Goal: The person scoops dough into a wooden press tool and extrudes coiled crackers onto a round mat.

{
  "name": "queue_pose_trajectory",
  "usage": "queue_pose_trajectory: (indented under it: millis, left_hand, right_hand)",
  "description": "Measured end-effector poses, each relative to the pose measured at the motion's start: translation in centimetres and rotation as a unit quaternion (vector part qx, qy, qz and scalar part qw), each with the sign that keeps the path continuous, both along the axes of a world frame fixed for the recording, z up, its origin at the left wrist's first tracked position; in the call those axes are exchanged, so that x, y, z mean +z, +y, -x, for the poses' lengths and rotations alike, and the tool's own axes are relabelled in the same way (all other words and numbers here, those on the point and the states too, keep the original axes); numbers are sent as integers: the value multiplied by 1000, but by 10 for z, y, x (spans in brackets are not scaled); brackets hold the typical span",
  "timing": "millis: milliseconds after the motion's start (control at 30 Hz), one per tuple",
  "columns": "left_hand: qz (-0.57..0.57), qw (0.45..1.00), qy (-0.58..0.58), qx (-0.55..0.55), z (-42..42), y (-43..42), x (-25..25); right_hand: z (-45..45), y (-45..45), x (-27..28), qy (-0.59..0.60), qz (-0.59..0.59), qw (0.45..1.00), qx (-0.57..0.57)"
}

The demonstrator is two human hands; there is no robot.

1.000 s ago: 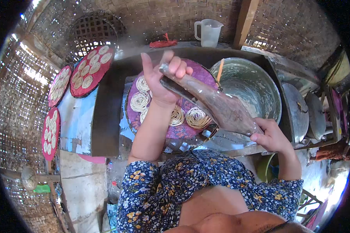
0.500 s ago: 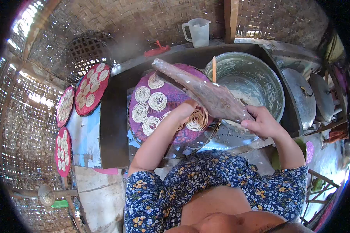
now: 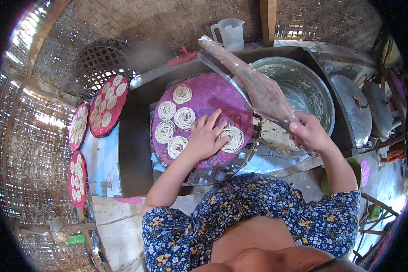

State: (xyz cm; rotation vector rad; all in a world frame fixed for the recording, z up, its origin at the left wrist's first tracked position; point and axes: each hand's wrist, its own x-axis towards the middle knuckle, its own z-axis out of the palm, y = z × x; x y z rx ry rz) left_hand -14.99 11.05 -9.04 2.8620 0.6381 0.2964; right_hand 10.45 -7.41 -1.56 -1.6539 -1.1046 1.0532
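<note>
In the head view my right hand is closed around the lower right end of a long wooden press. Its worn, pale-streaked body slants up to the left, and a second bar lies close beneath it. With fingers spread, my left hand is over a round tray covered in purple cloth. Several coiled white noodle nests lie on the cloth. One noodle nest is beside my left fingertips, and another noodle nest is just left of them. My palm partly hides the cloth.
Right of the tray stands a large metal basin smeared with pale paste. A plastic jug is behind, near a red cloth. Pink trays of nests line the left side. Metal lids rest at the right.
The press has swung up and to the right in my right hand. My left hand has come out from under it onto the tray, fingers spreading; the nest at right is now uncovered.
</note>
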Motion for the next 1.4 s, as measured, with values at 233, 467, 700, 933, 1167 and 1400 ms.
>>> queue_pose_trajectory:
  millis: [233, 467, 700, 933, 1167, 1400]
  left_hand:
    - [449, 826, -322, 115, -6, 50, 46]
    - [737, 303, -577, -177, -20, 126, 105]
    - [692, 281, -651, -138, -10, 157, 65]
    - [648, 306, -689, -113, 16, 159, 35]
    - [643, 287, -699, -126, 5, 137, 65]
    - [618, 330, -695, -162, 35, 128, 121]
  right_hand:
    - [9, 17, -4, 173, 31, 979, 105]
    - [38, 65, 6, 219, 109, 958, 149]
    - [26, 121, -3, 64, 133, 973, 179]
    - [45, 132, -10, -27, 125, 974, 187]
    - [35, 110, 42, -184, 94, 970, 131]
    - [56, 108, 48, -163, 30, 976, 145]
